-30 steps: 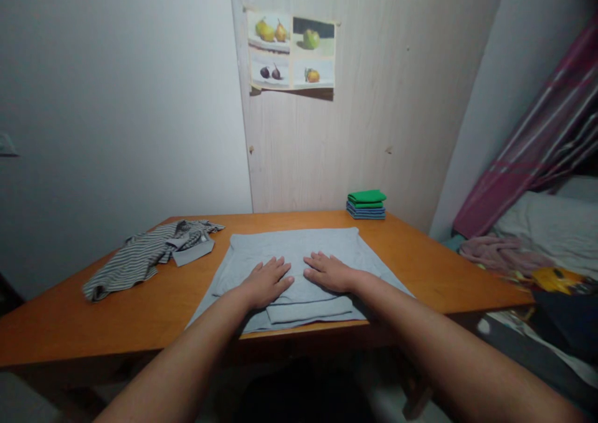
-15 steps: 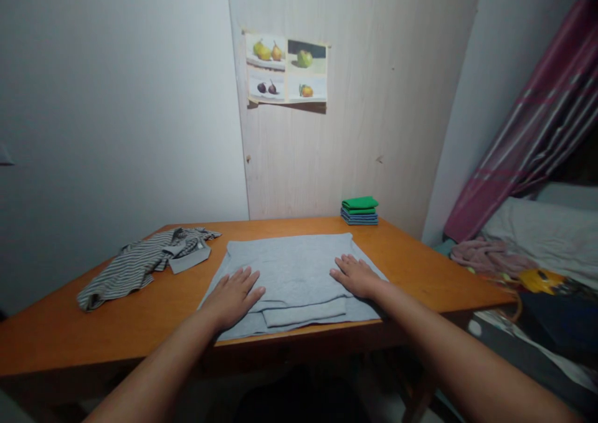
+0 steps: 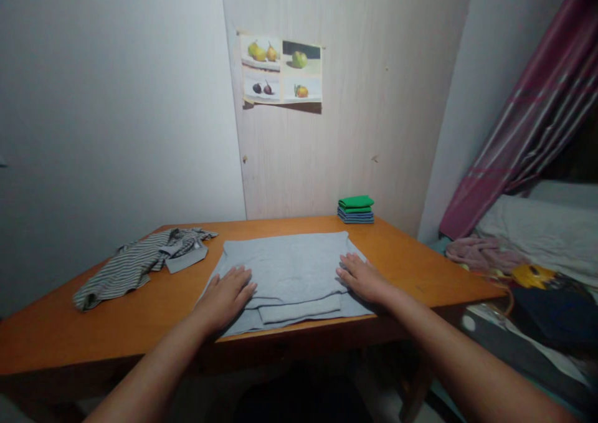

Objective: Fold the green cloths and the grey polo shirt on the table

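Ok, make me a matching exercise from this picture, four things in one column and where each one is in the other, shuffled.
1 grey cloth
2 striped shirt
3 folded stack
4 fruit poster

A on the wall panel
B far edge of the table
C under the left hand and right hand
D crumpled, left side of the table

Pairs: 1-C, 2-D, 3-B, 4-A

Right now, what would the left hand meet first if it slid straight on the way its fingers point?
The left hand lies on the flat grey cloth; beyond it, probably the folded green-and-blue cloth stack.
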A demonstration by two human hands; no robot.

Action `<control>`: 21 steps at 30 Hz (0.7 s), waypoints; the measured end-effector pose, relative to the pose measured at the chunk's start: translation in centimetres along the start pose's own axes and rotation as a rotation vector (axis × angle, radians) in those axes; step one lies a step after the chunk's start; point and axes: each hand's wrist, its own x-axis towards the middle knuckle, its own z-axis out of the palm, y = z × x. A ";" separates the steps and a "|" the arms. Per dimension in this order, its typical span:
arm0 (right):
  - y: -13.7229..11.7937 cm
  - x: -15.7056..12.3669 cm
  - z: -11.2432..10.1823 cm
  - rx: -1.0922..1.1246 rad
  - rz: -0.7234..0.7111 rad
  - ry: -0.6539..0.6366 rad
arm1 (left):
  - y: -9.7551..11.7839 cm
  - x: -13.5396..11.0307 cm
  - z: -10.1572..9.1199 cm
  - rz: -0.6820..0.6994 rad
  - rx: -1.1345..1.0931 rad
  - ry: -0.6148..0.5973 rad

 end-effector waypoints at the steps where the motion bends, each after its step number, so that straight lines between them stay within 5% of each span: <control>1: -0.3 -0.2 0.2 -0.004 -0.013 -0.015 | 0.2 -0.2 0.0 0.000 0.001 -0.020; 21: 0.4 0.2 2.6 -0.041 -0.003 0.004 | 0.1 -3.4 -0.6 -0.175 0.001 -0.082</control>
